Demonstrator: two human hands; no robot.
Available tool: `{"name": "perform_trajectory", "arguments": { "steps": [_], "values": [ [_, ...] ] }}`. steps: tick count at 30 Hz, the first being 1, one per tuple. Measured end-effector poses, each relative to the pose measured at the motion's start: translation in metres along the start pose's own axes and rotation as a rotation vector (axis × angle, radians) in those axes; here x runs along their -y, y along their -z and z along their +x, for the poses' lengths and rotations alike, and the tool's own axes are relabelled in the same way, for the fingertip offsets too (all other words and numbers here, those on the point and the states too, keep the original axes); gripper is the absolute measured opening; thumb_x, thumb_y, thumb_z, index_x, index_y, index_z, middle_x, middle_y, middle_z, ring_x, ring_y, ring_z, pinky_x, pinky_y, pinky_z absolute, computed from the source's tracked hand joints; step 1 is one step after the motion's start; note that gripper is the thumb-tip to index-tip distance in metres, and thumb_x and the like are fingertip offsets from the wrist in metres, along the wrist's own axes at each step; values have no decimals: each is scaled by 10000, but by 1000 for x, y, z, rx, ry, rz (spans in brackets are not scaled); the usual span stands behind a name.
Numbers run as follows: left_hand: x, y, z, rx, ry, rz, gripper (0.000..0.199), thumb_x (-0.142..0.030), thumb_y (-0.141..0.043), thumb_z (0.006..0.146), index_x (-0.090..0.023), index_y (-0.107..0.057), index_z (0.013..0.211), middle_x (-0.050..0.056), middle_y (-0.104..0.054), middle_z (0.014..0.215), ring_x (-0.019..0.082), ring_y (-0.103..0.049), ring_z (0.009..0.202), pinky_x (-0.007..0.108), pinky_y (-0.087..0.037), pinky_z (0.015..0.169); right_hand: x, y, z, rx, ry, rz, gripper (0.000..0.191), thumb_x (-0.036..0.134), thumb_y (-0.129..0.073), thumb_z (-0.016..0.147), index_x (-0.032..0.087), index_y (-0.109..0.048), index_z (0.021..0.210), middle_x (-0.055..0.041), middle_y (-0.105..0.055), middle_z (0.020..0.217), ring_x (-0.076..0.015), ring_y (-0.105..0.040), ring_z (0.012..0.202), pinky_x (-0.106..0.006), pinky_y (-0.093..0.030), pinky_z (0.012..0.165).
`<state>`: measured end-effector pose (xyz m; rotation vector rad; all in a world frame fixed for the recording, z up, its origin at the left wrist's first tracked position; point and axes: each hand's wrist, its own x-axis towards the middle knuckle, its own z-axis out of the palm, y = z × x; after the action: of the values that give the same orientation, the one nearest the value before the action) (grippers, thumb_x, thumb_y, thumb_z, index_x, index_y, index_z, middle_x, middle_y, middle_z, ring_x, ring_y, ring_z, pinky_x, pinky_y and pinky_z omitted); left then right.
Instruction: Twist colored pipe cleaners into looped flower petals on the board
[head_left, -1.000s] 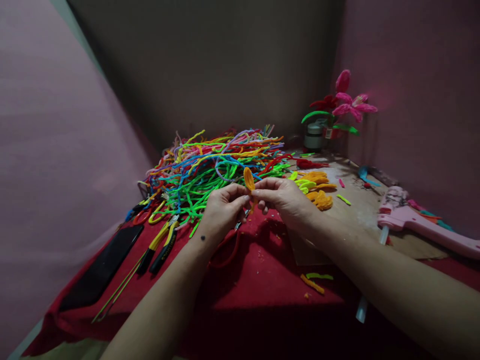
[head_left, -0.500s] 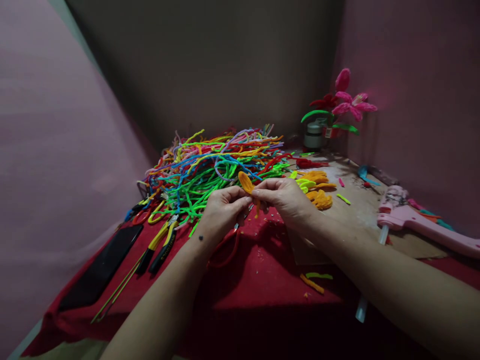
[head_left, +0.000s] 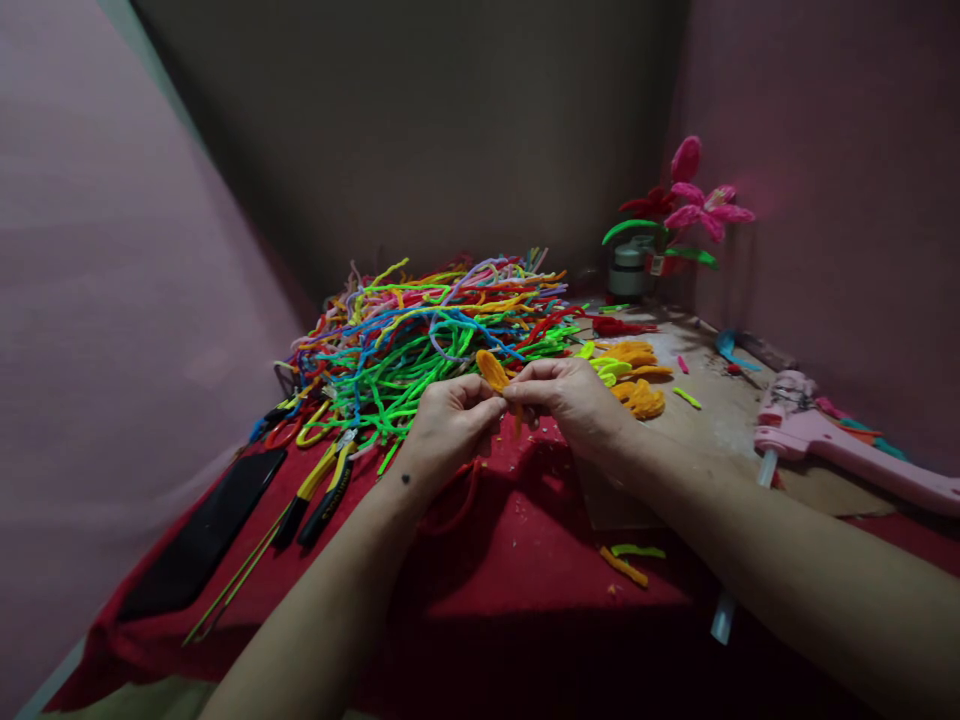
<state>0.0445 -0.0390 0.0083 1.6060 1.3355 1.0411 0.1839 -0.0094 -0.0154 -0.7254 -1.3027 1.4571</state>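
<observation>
An orange fuzzy petal (head_left: 492, 370) stands up between my two hands, with a thin orange end hanging below the fingers. My left hand (head_left: 454, 420) pinches its base from the left. From the right, my right hand (head_left: 566, 395) pinches the same base, the fingertips of both hands meeting. Behind them spreads a large pile of coloured pipe cleaners (head_left: 420, 340). Finished-looking orange petals (head_left: 641, 398) and yellow-green loops (head_left: 611, 370) lie just right of my right hand.
Yellow-black pliers (head_left: 322, 490), a black phone (head_left: 206, 530) and thin wires (head_left: 240, 580) lie at the left. Red-handled scissors (head_left: 457, 505) are partly under my left hand. A pink glue gun (head_left: 847, 440) rests at the right; pink flowers (head_left: 705, 210) stand behind.
The orange petal has tilted slightly and dropped a little. My left hand has shifted slightly to the right, and the scissors' pivot is now hidden behind it.
</observation>
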Motion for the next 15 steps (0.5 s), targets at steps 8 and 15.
{"name": "perform_trajectory", "arguments": {
  "steps": [8, 15],
  "values": [
    [5, 10, 8, 35, -62, -279, 235, -260, -677, 637, -139, -629, 833, 2, -603, 721, 78, -498, 582, 201, -380, 550, 1, -2, -2, 4, -13, 30, 146, 240, -660, 593, 137, -570, 542, 13, -540, 460, -77, -439, 392, -222, -352, 403],
    [8, 7, 8, 0, -47, -285, 190, -212, -689, 618, -125, -647, 783, 5, -609, 690, 84, -510, 587, 213, -392, 589, -1, -5, -2, -34, -4, -110, 86, 213, -600, 615, 144, -561, 582, 30, -512, 443, -79, -442, 395, -215, -369, 411]
  ]
}}
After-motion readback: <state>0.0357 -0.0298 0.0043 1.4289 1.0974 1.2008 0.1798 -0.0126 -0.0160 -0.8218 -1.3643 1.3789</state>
